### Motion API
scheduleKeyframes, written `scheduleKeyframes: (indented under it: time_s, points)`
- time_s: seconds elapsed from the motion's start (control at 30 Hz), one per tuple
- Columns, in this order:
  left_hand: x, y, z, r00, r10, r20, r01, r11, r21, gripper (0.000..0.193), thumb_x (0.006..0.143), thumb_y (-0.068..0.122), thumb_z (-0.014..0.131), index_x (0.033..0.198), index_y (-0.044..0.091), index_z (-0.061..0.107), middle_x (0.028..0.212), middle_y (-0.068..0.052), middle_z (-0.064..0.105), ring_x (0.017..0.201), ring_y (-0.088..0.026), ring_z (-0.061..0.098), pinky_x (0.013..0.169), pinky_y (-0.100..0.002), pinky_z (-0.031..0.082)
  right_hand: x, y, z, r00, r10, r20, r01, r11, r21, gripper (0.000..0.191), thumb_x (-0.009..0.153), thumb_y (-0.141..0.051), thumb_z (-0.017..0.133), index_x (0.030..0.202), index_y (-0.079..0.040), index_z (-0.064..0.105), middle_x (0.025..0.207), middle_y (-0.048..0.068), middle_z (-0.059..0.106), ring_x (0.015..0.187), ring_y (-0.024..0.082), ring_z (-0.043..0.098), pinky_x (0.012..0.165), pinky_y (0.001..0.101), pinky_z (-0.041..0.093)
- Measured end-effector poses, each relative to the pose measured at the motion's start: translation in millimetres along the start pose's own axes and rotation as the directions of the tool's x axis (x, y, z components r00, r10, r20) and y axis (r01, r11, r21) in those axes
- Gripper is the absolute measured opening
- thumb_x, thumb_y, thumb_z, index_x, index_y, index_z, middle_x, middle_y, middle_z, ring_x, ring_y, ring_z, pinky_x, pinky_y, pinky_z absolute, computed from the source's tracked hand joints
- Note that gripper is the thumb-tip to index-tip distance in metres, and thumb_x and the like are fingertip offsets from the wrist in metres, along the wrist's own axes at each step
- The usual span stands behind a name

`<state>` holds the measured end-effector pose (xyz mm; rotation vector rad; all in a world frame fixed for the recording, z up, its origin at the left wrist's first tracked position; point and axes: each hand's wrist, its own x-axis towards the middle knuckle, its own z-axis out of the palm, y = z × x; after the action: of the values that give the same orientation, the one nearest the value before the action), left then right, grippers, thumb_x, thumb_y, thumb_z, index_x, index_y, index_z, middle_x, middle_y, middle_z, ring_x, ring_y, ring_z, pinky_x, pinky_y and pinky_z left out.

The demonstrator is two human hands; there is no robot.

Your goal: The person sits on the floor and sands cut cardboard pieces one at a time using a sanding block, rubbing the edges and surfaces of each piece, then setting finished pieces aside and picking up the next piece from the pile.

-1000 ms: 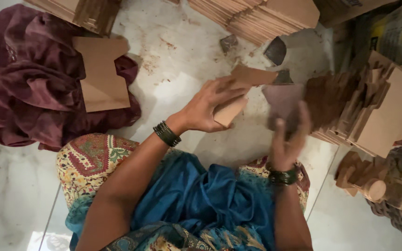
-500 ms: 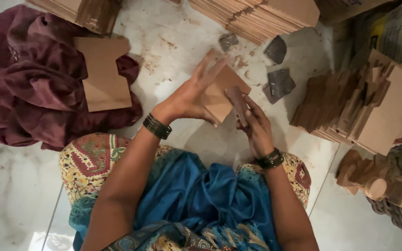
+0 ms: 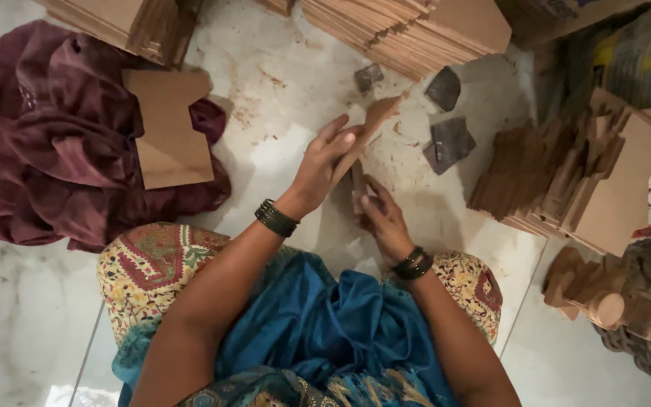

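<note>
Presently, the cardboard piece sits at the centre of the frame, held between both hands above the marble floor. Its long axis runs diagonally, from lower left by the palms up to the upper right, where its free end points toward the stack of flat blanks at the top of the frame. The left hand lies along the piece's left face, fingers extended and pressed flat against it, so this hand carries most of the length. The right hand sits lower and just to the right, fingers curled and closed on the bottom edge of the piece. The two hands are close together, nearly touching at the lower end. A loose cardboard blank rests on maroon cloth at upper left, well apart. Folded cardboard stacks stand at right.
</note>
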<state>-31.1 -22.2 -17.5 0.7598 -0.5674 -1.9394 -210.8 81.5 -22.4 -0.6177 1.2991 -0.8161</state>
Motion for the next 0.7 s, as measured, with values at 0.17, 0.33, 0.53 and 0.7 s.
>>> scheduleKeyframes:
  time_s: [0.17,0.33,0.53,0.7]
  points:
    - [-2.8,-1.0,-2.9,0.998,-0.058,0.022,0.048,0.943,0.329,0.081,0.09,0.029,0.074,0.156,0.002,0.035,0.138,-0.015,0.058,0.113,-0.023,0.061,0.097,-0.034,0.051,-1.7,-1.5,7.2,0.996,-0.012,0.086,0.013,1.0,-0.006,0.064,0.101,-0.026,0.064,0.159,-0.018,0.037,0.108,0.002,0.063,0.09,0.011,0.058,0.079,0.0291,0.051]
    - [-0.7,7.3,-5.5,0.948,-0.257,0.187,0.296,0.93,-0.219,0.079,0.102,0.067,0.049,0.146,0.002,0.049,0.128,-0.012,0.063,0.112,-0.024,0.064,0.094,-0.04,0.055,-11.2,-23.5,13.7,0.971,-0.182,0.155,0.198,0.975,-0.099,0.066,0.099,-0.016,0.063,0.157,-0.019,0.032,0.125,0.003,0.062,0.106,0.012,0.059,0.086,0.0292,0.052]
    - [-6.4,14.9,-1.4,0.91,-0.365,0.198,0.39,0.915,-0.103,0.09,0.09,0.077,0.02,0.151,0.017,0.046,0.141,0.001,0.061,0.124,-0.016,0.062,0.095,-0.04,0.057,-32.8,-50.1,24.0,0.811,-0.557,0.176,0.522,0.556,-0.647,0.07,0.088,-0.014,0.079,0.151,-0.007,0.047,0.126,0.01,0.054,0.113,0.021,0.059,0.09,0.0318,0.052]
    - [-11.4,4.7,8.6,0.852,-0.365,0.376,0.415,0.908,-0.057,0.08,0.1,0.07,0.032,0.157,0.014,0.041,0.144,-0.006,0.059,0.129,-0.023,0.06,0.101,-0.04,0.055,-38.6,-55.4,32.3,0.615,-0.76,0.209,0.566,0.242,-0.788,0.066,0.089,-0.009,0.081,0.149,-0.003,0.053,0.121,0.016,0.052,0.111,0.029,0.054,0.097,0.0372,0.048]
